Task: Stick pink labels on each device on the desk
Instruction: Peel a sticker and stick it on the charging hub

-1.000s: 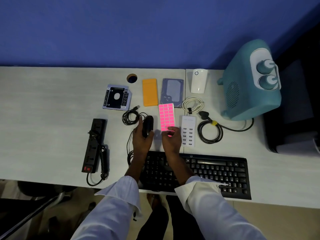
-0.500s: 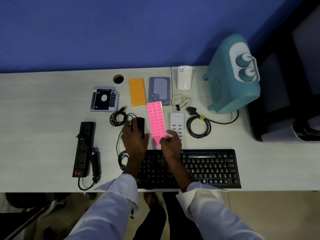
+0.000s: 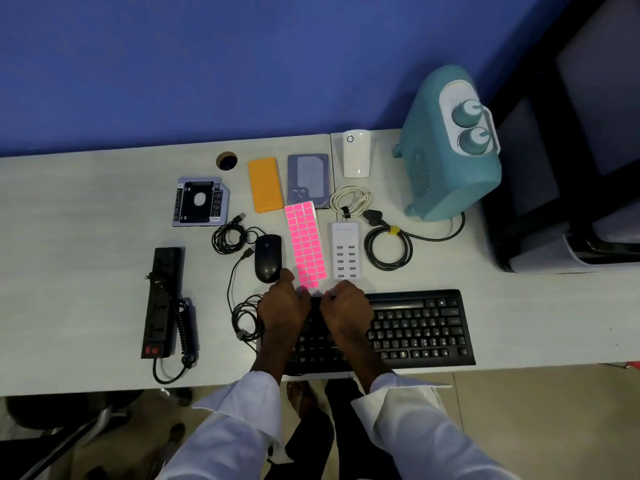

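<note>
At six o'clock of the pink label sheet (image 3: 305,244), our left hand (image 3: 284,306) and right hand (image 3: 344,308) fingers are pinching its edge.

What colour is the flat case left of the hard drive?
The case is orange; head view.

I'm looking down at an office desk (image 3: 86,271), pale top against a blue wall (image 3: 207,64), with a round cable hole (image 3: 226,161) cut near the back. Keyboard (image 3: 415,327) at the front edge, mouse (image 3: 267,258) just behind it, power strip (image 3: 162,299) off to the left. There's a bare hard drive (image 3: 307,180) further back, and a many-port charger (image 3: 344,251) with a label sheet (image 3: 304,244) beside it. An IT workstation, I'd say.
</note>
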Demonstrator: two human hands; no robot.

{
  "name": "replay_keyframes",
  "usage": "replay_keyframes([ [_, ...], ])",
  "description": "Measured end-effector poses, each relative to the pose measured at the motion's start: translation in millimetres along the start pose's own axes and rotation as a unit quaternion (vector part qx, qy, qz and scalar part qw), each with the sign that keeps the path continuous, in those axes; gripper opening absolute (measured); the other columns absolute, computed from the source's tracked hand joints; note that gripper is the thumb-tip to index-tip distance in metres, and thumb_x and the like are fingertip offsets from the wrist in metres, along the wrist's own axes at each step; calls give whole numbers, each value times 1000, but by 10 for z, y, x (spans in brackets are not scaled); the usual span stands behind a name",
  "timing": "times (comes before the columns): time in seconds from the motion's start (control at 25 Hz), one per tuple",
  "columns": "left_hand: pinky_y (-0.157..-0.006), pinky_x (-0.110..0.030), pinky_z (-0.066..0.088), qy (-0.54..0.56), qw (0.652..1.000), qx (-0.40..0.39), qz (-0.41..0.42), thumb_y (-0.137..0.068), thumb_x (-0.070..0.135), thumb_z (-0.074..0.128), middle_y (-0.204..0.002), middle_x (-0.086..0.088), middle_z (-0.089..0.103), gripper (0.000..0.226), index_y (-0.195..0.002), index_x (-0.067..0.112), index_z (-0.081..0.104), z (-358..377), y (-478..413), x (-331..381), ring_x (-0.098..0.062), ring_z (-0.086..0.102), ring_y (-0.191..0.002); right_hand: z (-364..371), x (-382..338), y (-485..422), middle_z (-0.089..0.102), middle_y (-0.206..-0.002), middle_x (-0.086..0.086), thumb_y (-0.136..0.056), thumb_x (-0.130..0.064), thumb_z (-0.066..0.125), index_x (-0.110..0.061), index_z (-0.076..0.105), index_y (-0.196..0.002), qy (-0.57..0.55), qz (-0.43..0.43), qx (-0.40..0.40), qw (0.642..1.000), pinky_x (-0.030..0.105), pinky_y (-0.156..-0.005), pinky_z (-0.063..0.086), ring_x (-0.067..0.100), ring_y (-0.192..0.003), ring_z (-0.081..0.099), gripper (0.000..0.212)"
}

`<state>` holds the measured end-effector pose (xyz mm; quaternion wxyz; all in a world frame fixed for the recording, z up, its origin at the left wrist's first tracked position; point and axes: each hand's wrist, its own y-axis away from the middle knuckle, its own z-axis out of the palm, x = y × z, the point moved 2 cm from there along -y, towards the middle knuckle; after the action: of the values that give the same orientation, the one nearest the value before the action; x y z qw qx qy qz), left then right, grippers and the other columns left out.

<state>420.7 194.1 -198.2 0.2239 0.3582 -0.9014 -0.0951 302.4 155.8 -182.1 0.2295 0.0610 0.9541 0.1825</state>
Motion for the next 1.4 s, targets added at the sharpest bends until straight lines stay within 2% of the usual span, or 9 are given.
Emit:
replay_keyframes([
  [0.08,-73,-37,52,29,999,-14,-26,-85,37,64,-91,-8,73,35,-114,21,51,26,-30,-15,-34,69,-90,6,-44,19,69,-75,10,-84,-33,49,-8,64,-80,5,-13,29,999,29,-54,52,28,-67,71,29],
  [0.28,-77,-35,54,103,992,-34,-68,-80,36,68,-89,-1,75,34,-110,26,53,82,-85,-42,-27,70,-91,33,-107,3,69,-108,12,-91,-40,56,-7,63,-103,-37,61,-68,995,35,-81,52,31,-105,67,36],
  [0.52,-71,-29,50,148,989,-26,-17,-80,27,69,-81,7,68,43,-120,27,54,42,-168,22,-21,69,-84,75,-103,87,73,-88,10,-91,-44,59,-12,65,-93,-18,-34,-18,999,32,-67,51,31,-86,71,32],
  [0.64,-66,-32,55,180,983,-38,22,-83,23,70,-70,3,66,69,-143,23,38,47,-366,80,-23,70,-73,41,-43,24,74,-94,8,-93,-36,53,-17,66,-97,-1,-39,-40,998,33,-73,52,30,-93,71,24],
  [0.76,-60,-35,56,283,953,-90,-54,-88,20,68,-89,-14,73,91,-157,20,9,51,-624,184,-32,70,-72,39,-61,-2,73,-97,8,-95,-36,48,-16,65,-98,20,-43,-48,998,34,-76,53,30,-94,70,27],
  [0.92,-46,-25,46,369,913,-111,-132,-91,7,63,-88,-14,67,86,-157,22,10,-95,-875,359,-19,59,-54,86,-27,-84,72,-103,6,-94,-33,49,-18,64,-102,44,-38,-68,996,34,-79,53,29,-98,69,23],
  [1.08,-40,-19,40,387,908,-101,-126,-90,8,63,-84,-13,64,38,-127,12,51,-139,-999,371,-11,55,-42,120,-28,-127,70,-103,4,-96,-33,47,-19,63,-104,72,-41,-61,995,32,-78,52,27,-98,69,22],
  [1.24,-44,-21,38,329,928,-135,-113,-91,19,67,-62,-4,59,10,-94,9,68,-31,-963,291,-9,49,-36,153,-38,-129,70,-99,4,-96,-28,45,-17,61,-102,80,-55,-50,994,32,-74,52,25,-94,69,21],
  [1.4,-47,-21,36,264,953,-141,-45,-90,22,68,-35,7,48,33,-59,15,61,84,-829,171,-3,42,-29,160,-28,-137,71,-95,5,-94,-32,50,-17,62,-99,46,-63,-50,996,34,-74,54,27,-91,70,20],
])
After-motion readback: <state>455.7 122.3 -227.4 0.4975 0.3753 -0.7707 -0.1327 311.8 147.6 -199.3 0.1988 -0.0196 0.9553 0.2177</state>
